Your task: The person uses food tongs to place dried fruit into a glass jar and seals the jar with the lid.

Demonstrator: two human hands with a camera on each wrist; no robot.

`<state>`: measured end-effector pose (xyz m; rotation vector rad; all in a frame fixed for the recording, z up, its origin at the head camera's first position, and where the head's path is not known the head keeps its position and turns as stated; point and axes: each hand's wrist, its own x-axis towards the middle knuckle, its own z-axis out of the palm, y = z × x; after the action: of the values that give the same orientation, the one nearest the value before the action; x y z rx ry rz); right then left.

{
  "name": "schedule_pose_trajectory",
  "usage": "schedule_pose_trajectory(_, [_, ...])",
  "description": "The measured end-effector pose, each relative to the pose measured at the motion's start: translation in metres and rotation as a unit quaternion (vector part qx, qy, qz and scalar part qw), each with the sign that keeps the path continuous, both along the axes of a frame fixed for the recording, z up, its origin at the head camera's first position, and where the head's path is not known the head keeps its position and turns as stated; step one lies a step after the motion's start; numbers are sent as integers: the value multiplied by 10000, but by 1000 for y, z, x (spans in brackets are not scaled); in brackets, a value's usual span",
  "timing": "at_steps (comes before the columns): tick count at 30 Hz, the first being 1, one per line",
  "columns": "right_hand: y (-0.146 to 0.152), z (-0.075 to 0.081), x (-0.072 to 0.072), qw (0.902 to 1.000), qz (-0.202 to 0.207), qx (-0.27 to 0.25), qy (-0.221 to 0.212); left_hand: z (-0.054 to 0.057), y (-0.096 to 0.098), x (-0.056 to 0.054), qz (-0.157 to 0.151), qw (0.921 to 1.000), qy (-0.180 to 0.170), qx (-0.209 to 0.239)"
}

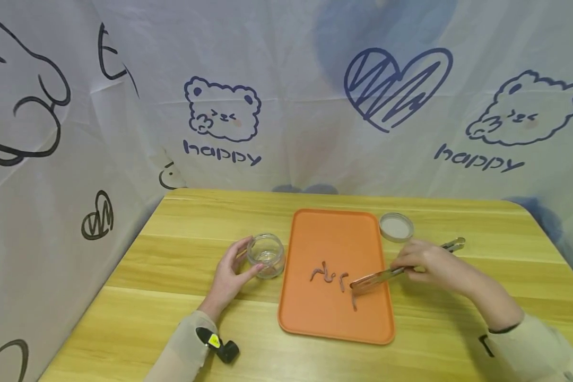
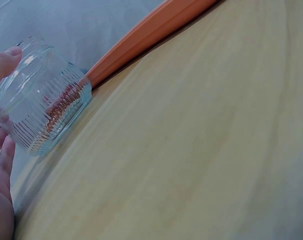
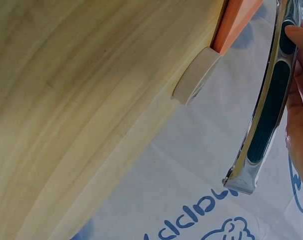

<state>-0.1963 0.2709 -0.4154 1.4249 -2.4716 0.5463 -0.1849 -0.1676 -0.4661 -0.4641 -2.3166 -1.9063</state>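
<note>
My left hand (image 1: 231, 276) holds a clear glass jar (image 1: 266, 257) by its side, thumb and fingers around it, beside the tray's left edge. In the left wrist view the jar (image 2: 46, 100) has ribbed walls; something reddish-brown shows through near its bottom. My right hand (image 1: 432, 264) grips metal tongs (image 1: 387, 274), which have dark green handle inlays (image 3: 271, 110) in the right wrist view. The tong tips are over the right part of an orange tray (image 1: 334, 228), at a thin brownish-pink worm-like piece (image 1: 354, 302). Several similar worm-like pieces (image 1: 327, 276) lie left of the tips.
A round lid (image 1: 396, 227) lies on the wooden table (image 1: 172, 297) by the tray's upper right corner. A printed white cloth (image 1: 296, 106) hangs behind the table and along its left side. A black strap device (image 1: 217, 342) sits on the left sleeve.
</note>
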Motion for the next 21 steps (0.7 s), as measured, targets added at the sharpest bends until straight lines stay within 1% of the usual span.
schedule_pose_trajectory(7, [2,-1,4,9999,-132,4,-110,-1,0,0,-11,10000,-13,19])
schedule_pose_trajectory(17, [6,-1,9,9997,-145,-168,-115,-1,0,0,-19,10000,-25,26])
schedule_pose_trajectory(21, [8,-1,8,9997,-144,-192,-55,-2,0,0,-31,10000,-41,14])
